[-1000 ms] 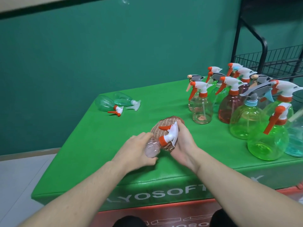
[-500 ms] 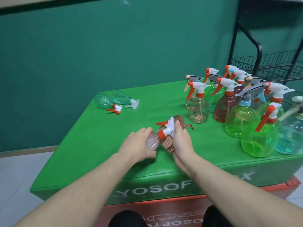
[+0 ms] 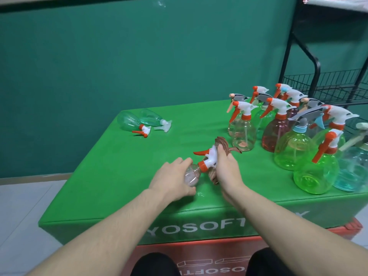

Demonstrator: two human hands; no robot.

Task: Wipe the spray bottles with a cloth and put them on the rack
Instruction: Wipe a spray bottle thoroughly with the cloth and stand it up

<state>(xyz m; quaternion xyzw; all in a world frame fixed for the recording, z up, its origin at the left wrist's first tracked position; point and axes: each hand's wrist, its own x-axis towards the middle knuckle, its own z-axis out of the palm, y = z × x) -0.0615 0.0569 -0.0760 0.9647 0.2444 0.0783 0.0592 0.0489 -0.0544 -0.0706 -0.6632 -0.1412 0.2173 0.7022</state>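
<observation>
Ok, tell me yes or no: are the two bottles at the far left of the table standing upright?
No, the two green bottles lie on their sides on the green table.

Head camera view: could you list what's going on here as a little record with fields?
Surface: green table
Left hand: grips the body of a small clear spray bottle, tilted on its side
Right hand: holds a brown cloth around the bottle's trigger head
Lying aside: two bottles at far left
Standing: bottle group at right
Rack: black wire, behind the table at right
</observation>
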